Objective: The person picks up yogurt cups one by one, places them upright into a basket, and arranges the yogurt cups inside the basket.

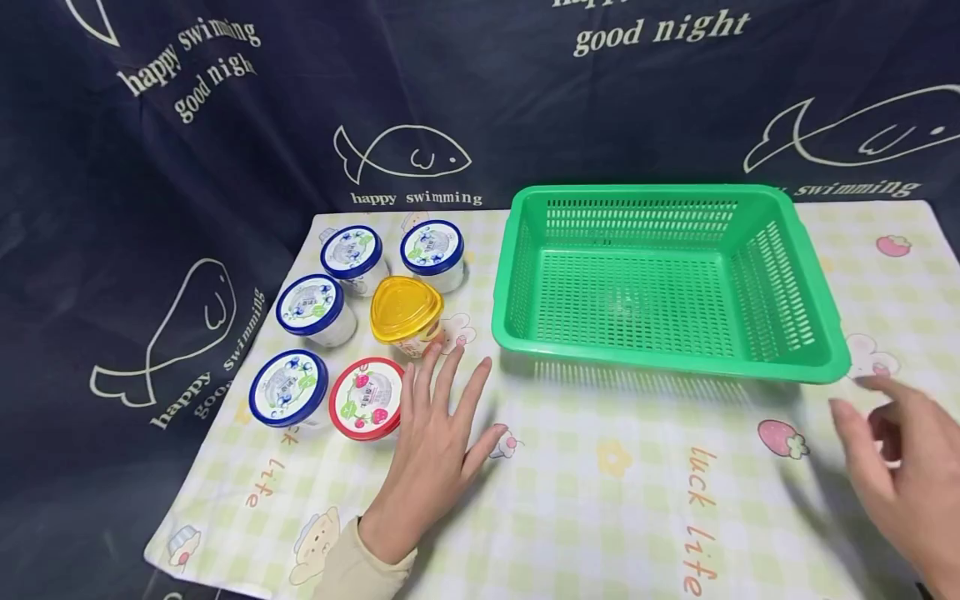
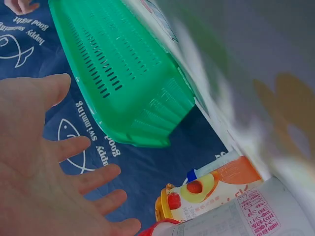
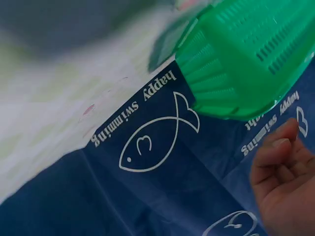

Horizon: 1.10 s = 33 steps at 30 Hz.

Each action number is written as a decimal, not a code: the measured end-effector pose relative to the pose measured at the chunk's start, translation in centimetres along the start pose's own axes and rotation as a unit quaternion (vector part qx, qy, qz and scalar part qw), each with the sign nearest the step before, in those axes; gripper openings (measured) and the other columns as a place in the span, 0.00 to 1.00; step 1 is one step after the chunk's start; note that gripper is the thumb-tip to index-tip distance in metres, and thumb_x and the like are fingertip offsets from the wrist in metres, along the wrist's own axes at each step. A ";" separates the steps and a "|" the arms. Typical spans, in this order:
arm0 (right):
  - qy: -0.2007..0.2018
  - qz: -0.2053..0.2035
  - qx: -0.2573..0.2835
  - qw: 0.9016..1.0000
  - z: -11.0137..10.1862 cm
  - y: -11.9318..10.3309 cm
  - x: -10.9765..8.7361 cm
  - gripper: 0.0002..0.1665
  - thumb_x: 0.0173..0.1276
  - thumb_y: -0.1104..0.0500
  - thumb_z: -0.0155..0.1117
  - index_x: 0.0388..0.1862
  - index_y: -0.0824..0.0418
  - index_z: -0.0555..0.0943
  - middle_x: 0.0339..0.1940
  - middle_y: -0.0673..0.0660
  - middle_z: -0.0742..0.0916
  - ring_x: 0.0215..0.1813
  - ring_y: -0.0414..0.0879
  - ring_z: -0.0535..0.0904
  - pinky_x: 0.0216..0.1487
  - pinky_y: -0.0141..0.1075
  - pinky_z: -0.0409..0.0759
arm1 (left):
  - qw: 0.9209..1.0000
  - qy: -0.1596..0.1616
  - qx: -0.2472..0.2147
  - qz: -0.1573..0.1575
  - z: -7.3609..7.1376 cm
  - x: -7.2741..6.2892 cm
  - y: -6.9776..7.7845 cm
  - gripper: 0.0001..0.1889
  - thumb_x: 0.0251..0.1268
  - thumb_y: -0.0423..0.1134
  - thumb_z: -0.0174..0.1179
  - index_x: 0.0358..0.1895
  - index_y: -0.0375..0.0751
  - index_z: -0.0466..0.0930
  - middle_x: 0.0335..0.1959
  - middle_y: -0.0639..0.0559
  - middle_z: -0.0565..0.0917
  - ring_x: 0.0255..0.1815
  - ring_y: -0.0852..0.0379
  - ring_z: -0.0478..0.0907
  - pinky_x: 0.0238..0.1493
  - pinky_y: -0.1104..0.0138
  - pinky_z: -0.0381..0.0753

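My left hand (image 1: 431, 450) is spread with straight fingers beside the red-lidded tub (image 1: 367, 398), its fingertips just short of the yellow-lidded tub (image 1: 407, 315). In the left wrist view the palm of that hand holds nothing, and the yellow-lidded tub (image 2: 211, 194) shows fruit pictures on its side. Several blue-lidded tubs, such as the front one (image 1: 288, 387), stand to the left and behind. Off the near right corner of the green basket (image 1: 667, 362), my right hand (image 1: 903, 467) hangs in the air, fingers loosely curled and holding nothing.
The basket has slotted walls and stands at the back right of the table, with nothing in it. A checked cloth (image 1: 555, 500) with printed pictures covers the table. Dark blue fabric (image 1: 285, 142) with fish drawings hangs behind and at the left.
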State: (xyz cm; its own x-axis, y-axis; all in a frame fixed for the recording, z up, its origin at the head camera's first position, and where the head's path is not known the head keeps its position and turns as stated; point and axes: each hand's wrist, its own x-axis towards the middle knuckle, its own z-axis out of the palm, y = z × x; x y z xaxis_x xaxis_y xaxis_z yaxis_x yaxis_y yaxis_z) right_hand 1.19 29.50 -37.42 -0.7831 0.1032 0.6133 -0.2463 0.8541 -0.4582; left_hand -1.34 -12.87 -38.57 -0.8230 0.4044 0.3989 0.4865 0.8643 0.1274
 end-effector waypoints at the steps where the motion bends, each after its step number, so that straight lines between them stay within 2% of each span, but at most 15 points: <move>1: 0.009 0.022 0.011 1.000 0.1 0.3 0.5 0.29 0.74 0.49 0.57 0.55 0.76 0.77 0.24 0.33 0.73 0.29 0.20 0.58 0.30 0.18 0.56 | 1.000 0.000 -0.003 0.000 0.0 0.0 0.0 0.38 0.69 0.59 0.55 0.78 0.50 0.56 0.79 0.40 0.53 0.80 0.38 0.43 0.73 0.37 0.45; 3: 0.008 0.064 0.013 0.998 0.1 0.9 1.6 0.21 0.75 0.56 0.56 0.57 0.71 0.78 0.25 0.23 0.66 0.24 0.19 0.57 0.22 0.20 0.55 | 1.000 0.000 -0.007 -0.002 0.0 0.0 0.1 0.39 0.69 0.58 0.56 0.79 0.50 0.55 0.79 0.41 0.53 0.81 0.39 0.42 0.72 0.36 0.45; 4: 0.003 0.090 0.011 0.996 0.3 1.1 2.1 0.20 0.76 0.56 0.54 0.60 0.67 0.77 0.23 0.25 0.66 0.22 0.19 0.58 0.21 0.21 0.55 | 1.000 0.000 -0.010 -0.004 0.0 0.0 0.1 0.39 0.69 0.58 0.56 0.79 0.51 0.54 0.79 0.41 0.53 0.81 0.40 0.42 0.72 0.36 0.45; 8: -0.071 0.184 0.021 0.980 0.8 1.9 4.1 0.26 0.82 0.55 0.41 0.74 0.60 0.64 0.18 0.43 0.73 0.17 0.29 0.62 0.17 0.28 0.58 | 1.000 -0.007 -0.014 -0.011 0.1 0.0 0.2 0.40 0.69 0.57 0.56 0.80 0.52 0.52 0.78 0.41 0.55 0.81 0.41 0.41 0.72 0.36 0.43; 11: -0.143 0.249 0.009 0.958 1.1 2.3 5.2 0.32 0.82 0.49 0.34 0.79 0.62 0.55 0.19 0.58 0.74 0.16 0.39 0.64 0.16 0.33 0.61 | 1.000 -0.013 -0.008 -0.010 0.2 -0.1 0.2 0.39 0.69 0.57 0.56 0.79 0.51 0.54 0.77 0.41 0.57 0.80 0.39 0.43 0.72 0.36 0.44; 14: -0.185 0.264 0.004 0.947 1.5 2.9 5.8 0.37 0.80 0.45 0.42 0.80 0.62 0.54 0.23 0.65 0.79 0.15 0.38 0.69 0.16 0.33 0.63 | 1.000 -0.016 -0.006 -0.007 0.2 -0.1 0.2 0.39 0.69 0.56 0.57 0.79 0.51 0.54 0.76 0.41 0.58 0.80 0.39 0.45 0.72 0.35 0.45; 16: -0.206 0.257 0.015 0.944 1.9 3.2 5.8 0.40 0.78 0.46 0.49 0.80 0.61 0.52 0.32 0.73 0.83 0.17 0.32 0.72 0.17 0.30 0.67 | 1.000 -0.016 -0.007 -0.007 0.2 -0.2 0.2 0.39 0.69 0.55 0.57 0.79 0.51 0.54 0.76 0.41 0.58 0.79 0.38 0.46 0.71 0.35 0.46; 18: -0.207 0.242 0.034 0.947 2.3 3.5 5.9 0.41 0.76 0.50 0.55 0.80 0.61 0.53 0.39 0.77 0.84 0.18 0.27 0.74 0.17 0.28 0.70 | 1.000 -0.013 -0.009 -0.007 0.3 -0.3 0.2 0.39 0.69 0.54 0.58 0.79 0.50 0.54 0.76 0.41 0.59 0.79 0.38 0.47 0.71 0.35 0.46; 20: -0.205 0.237 0.051 0.948 2.5 3.8 5.8 0.41 0.75 0.53 0.56 0.81 0.59 0.53 0.38 0.67 0.88 0.19 0.27 0.76 0.17 0.28 0.72 | 1.000 -0.008 -0.009 -0.007 0.2 -0.3 0.2 0.39 0.69 0.54 0.57 0.79 0.50 0.54 0.75 0.41 0.60 0.78 0.37 0.49 0.71 0.35 0.46; 21: -0.202 0.239 0.056 0.948 2.7 3.8 5.8 0.41 0.75 0.54 0.56 0.81 0.58 0.53 0.34 0.57 0.88 0.20 0.27 0.75 0.16 0.29 0.72 | 1.000 -0.005 -0.010 -0.007 0.2 -0.3 0.1 0.39 0.69 0.54 0.57 0.79 0.50 0.54 0.75 0.41 0.61 0.78 0.37 0.50 0.71 0.35 0.46; 23: -0.197 0.243 0.059 0.948 2.7 4.0 5.6 0.40 0.75 0.54 0.56 0.81 0.55 0.53 0.26 0.39 0.83 0.17 0.32 0.74 0.16 0.30 0.70 | 1.000 -0.001 -0.013 -0.009 0.1 -0.3 0.1 0.38 0.69 0.53 0.57 0.79 0.50 0.54 0.74 0.41 0.61 0.78 0.38 0.50 0.72 0.35 0.45; 25: -0.193 0.251 0.069 0.946 2.6 4.2 5.4 0.40 0.76 0.55 0.55 0.82 0.52 0.52 0.25 0.22 0.74 0.16 0.36 0.75 0.15 0.31 0.69 | 1.000 0.002 -0.017 -0.011 0.0 -0.4 0.0 0.38 0.69 0.53 0.57 0.79 0.50 0.55 0.74 0.41 0.62 0.78 0.38 0.50 0.72 0.35 0.45; 29: -0.176 0.269 0.130 0.938 2.1 4.9 5.1 0.39 0.76 0.60 0.53 0.81 0.46 0.53 0.22 0.20 0.75 0.10 0.39 0.71 0.11 0.34 0.62 | 0.999 0.004 -0.028 -0.016 -0.8 -0.3 -0.3 0.37 0.69 0.53 0.57 0.79 0.50 0.56 0.76 0.42 0.59 0.78 0.39 0.50 0.72 0.35 0.44; 31: -0.167 0.281 0.178 0.928 1.9 5.3 5.0 0.37 0.78 0.59 0.53 0.81 0.44 0.55 0.21 0.22 0.79 0.08 0.41 0.68 0.10 0.37 0.58 | 0.999 0.010 -0.032 -0.020 -1.4 -0.3 -0.7 0.37 0.68 0.54 0.57 0.78 0.50 0.58 0.77 0.43 0.58 0.78 0.38 0.51 0.72 0.35 0.44; 33: -0.152 0.287 0.250 0.912 1.9 5.6 5.0 0.34 0.78 0.58 0.53 0.79 0.46 0.58 0.21 0.30 0.84 0.06 0.45 0.65 0.10 0.40 0.55 | 0.999 0.026 -0.035 -0.022 -2.2 -0.4 -1.4 0.37 0.67 0.54 0.58 0.76 0.49 0.61 0.77 0.43 0.59 0.76 0.37 0.53 0.71 0.35 0.45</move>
State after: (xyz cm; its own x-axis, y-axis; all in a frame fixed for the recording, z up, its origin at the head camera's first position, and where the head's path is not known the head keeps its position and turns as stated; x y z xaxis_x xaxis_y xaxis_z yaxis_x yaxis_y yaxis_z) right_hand -5.21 33.87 -38.13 -0.9686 0.2486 0.0074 0.0843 0.3561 -0.9306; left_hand -1.09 -14.86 -36.93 -0.8285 0.3492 0.4379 0.4713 0.8570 0.2084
